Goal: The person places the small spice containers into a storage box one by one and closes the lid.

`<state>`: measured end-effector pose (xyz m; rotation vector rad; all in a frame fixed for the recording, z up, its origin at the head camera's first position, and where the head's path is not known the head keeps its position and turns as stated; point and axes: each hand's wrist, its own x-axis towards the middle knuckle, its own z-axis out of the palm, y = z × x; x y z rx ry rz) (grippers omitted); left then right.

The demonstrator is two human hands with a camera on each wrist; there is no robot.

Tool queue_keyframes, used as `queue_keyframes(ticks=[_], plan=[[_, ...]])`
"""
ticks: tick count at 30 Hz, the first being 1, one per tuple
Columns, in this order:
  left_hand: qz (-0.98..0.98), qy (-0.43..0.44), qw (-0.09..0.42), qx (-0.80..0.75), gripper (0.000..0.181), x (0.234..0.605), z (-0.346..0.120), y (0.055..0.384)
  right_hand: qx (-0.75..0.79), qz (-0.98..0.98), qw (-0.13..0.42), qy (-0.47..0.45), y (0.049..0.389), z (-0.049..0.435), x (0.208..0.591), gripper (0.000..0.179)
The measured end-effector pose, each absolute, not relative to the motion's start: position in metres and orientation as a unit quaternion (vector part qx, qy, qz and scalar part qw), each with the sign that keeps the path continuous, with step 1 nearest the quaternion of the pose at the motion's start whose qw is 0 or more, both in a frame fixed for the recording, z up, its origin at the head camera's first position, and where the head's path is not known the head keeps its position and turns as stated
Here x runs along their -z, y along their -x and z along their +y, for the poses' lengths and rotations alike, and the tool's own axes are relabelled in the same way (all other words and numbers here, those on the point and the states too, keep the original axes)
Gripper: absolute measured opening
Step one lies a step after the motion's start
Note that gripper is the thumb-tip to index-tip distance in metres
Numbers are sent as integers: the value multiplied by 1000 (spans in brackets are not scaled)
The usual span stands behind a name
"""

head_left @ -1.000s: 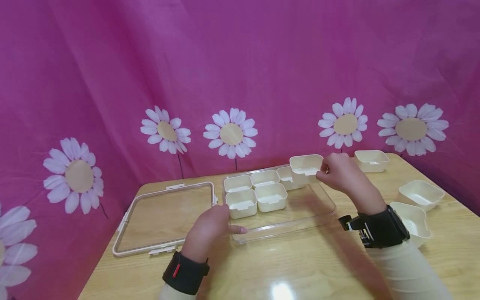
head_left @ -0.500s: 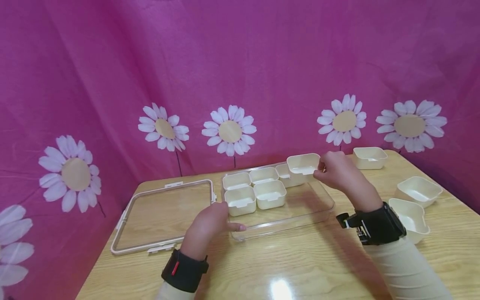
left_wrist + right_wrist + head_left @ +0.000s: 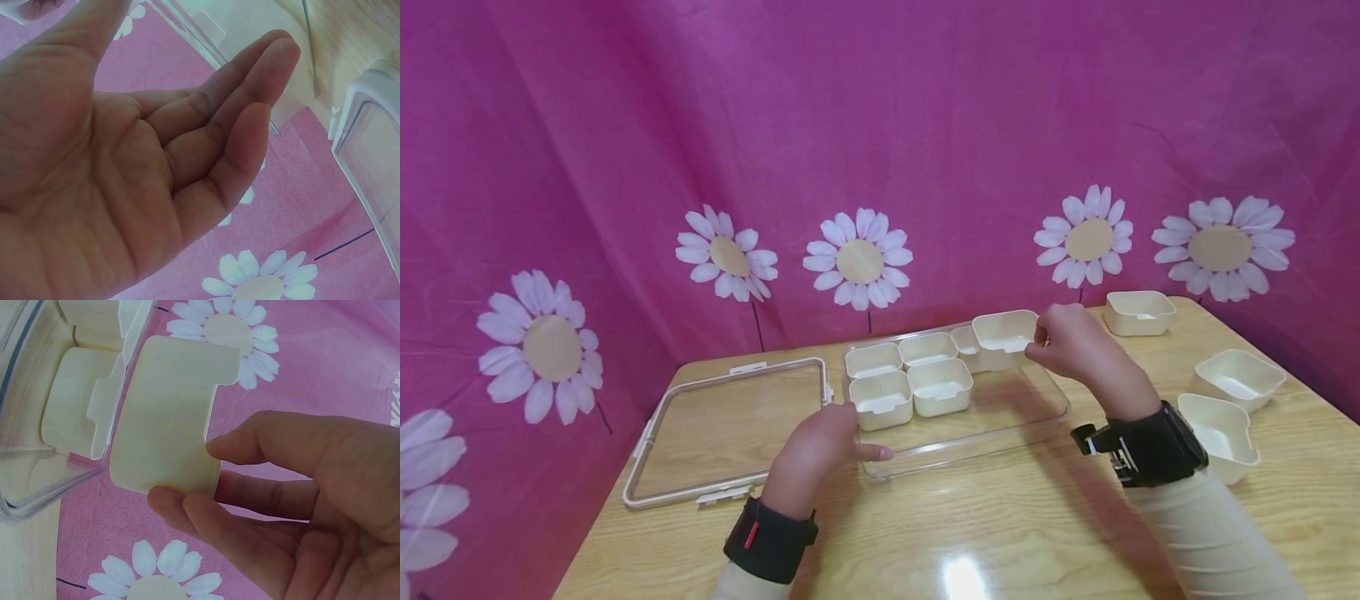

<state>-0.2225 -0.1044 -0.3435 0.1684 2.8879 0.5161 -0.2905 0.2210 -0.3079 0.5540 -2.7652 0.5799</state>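
My right hand pinches the right side of a cream plastic bin between thumb and fingers. The held bin is over the back right of a clear plastic box, overlapping another cream bin in the head view. From the right wrist, its underside and notched edge show beside the box wall. My left hand is at the box's front left corner, thumb stretched along the front. Its fingers are gently bent and overlap the clear wall in the left wrist view.
Inside the box, several cream bins stand in rows at the left. A clear lid with a cream frame and clips lies left of it. On the right are a bin at the back and two tilted bins nearer the front.
The right hand has lowered the held bin slightly toward the box and a little left. The left hand stays at the corner.
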Motion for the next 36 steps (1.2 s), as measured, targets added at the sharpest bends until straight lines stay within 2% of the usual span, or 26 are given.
queue_keyframes(ticks=[13, 22, 36], plan=[[977, -63, 96, -178, 74, 343, -104, 221, -197, -955, 92, -200, 295, 216, 319, 18], [977, -66, 91, -183, 75, 344, -105, 221, -193, -953, 97, -214, 298, 212, 325, 20], [977, -68, 89, -182, 74, 344, -105, 220, -172, -960, 73, -210, 304, 208, 332, 17]])
